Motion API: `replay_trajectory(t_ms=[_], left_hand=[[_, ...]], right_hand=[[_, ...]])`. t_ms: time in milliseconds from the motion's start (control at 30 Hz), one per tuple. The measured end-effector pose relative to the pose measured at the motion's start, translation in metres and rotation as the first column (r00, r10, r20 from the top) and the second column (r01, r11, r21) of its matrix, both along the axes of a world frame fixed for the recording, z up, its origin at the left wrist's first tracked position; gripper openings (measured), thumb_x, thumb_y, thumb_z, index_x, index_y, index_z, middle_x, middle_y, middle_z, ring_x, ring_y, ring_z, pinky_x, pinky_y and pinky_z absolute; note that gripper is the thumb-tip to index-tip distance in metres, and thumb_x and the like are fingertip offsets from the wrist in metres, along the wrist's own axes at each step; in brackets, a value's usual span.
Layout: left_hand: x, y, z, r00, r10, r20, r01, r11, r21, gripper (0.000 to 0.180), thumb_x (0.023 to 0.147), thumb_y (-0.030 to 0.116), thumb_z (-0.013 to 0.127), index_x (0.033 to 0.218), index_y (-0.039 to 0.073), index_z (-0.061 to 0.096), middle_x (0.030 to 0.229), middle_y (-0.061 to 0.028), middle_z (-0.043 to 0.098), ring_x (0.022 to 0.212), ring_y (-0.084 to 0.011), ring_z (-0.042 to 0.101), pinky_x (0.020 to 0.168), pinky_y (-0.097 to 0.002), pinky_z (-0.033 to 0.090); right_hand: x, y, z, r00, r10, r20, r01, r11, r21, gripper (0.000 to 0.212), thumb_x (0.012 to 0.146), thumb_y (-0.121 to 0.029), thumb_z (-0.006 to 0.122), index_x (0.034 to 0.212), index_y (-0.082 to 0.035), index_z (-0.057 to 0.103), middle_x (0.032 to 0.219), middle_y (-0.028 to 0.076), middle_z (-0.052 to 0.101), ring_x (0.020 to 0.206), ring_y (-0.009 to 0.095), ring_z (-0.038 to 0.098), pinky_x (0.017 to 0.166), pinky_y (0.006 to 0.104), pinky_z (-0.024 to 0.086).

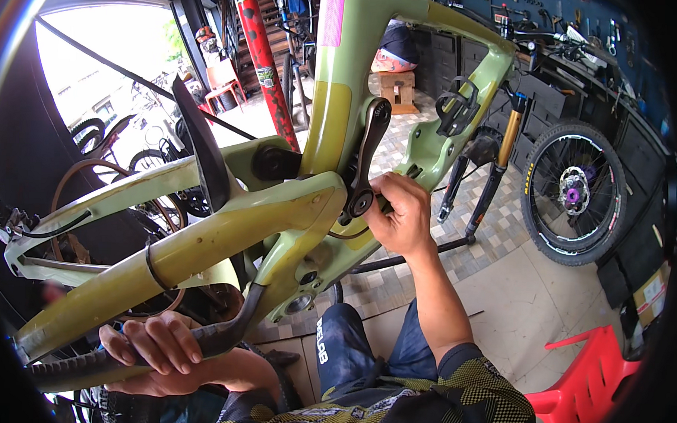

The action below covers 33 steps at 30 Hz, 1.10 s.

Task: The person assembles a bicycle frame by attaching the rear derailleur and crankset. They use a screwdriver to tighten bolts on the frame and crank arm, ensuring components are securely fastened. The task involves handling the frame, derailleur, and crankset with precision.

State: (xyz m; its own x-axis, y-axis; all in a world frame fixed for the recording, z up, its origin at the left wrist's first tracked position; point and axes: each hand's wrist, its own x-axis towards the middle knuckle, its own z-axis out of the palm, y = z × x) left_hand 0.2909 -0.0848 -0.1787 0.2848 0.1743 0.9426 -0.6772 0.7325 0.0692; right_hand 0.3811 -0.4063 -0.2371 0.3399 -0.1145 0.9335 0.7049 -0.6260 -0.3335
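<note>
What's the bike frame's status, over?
Left hand around dark stay. Right hand at lower end of black link on green bike frame. Nothing visibly blocking hands.

Head-worn fisheye view, from above and behind the right grip (402, 214), facing down and forward at close range; mountain-bike frame (192, 250) spans the near field leftward.

The frame (309, 199) looks glossy, the chair (580, 391) smooth plastic.

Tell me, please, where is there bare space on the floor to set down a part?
Bare floor lies between the bicycle wheel and the red chair at lower right. Crowded: the dark workbench at upper right, and between the left hand and right hand, where the green frame stands.
</note>
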Motion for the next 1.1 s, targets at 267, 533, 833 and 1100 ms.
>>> replay_trajectory(t_ms=[267,533,833,1100], left_hand=[[0.0016,-0.0023,-0.0058,1.0,0.01,0.0,-0.01,0.998,-0.057,0.054,0.106,0.061,0.053,0.101,0.009,0.043,0.063,-0.006,0.049,0.046,-0.0156,0.052,0.04,-0.0277,0.05],[0.003,0.0006,-0.0053,1.0,0.006,0.005,-0.006,1.0,-0.024,0.054,0.106,0.061,0.053,0.103,0.008,0.043,0.066,-0.0059,0.049,0.048,-0.0147,0.052,0.041,-0.0276,0.05],[0.0014,0.0008,-0.0056,0.998,0.065,0.012,-0.064,0.997,-0.043,0.052,0.109,0.06,0.046,0.102,0.009,0.041,0.064,-0.0069,0.05,0.047,-0.0164,0.055,0.039,-0.0274,0.05],[0.0042,0.0028,-0.004,1.0,-0.007,0.024,0.006,1.0,0.014,0.058,0.106,0.063,0.051,0.103,0.006,0.044,0.068,-0.0062,0.049,0.049,-0.0149,0.051,0.043,-0.028,0.049]], right_hand=[[-0.0017,0.0009,0.0015,1.0,-0.002,-0.01,0.003,1.0,0.013,0.009,0.088,-0.009,0.075,0.082,-0.005,0.069,0.077,0.008,0.07,0.069,0.03,0.068,0.064,0.0399,0.052],[-0.0005,0.0004,-0.0004,1.0,-0.004,-0.009,0.004,1.0,0.017,0.009,0.087,-0.009,0.075,0.082,-0.005,0.069,0.076,0.008,0.07,0.069,0.03,0.068,0.064,0.0398,0.052],[-0.0009,0.003,0.0012,1.0,-0.011,-0.006,0.012,0.999,0.031,0.008,0.087,-0.008,0.076,0.083,-0.005,0.07,0.076,0.009,0.07,0.069,0.03,0.068,0.063,0.0398,0.052],[0.0034,0.0002,-0.0016,1.0,-0.004,0.007,0.004,1.0,0.017,0.009,0.087,-0.01,0.076,0.083,-0.005,0.07,0.075,0.008,0.07,0.068,0.029,0.068,0.063,0.0394,0.051]])
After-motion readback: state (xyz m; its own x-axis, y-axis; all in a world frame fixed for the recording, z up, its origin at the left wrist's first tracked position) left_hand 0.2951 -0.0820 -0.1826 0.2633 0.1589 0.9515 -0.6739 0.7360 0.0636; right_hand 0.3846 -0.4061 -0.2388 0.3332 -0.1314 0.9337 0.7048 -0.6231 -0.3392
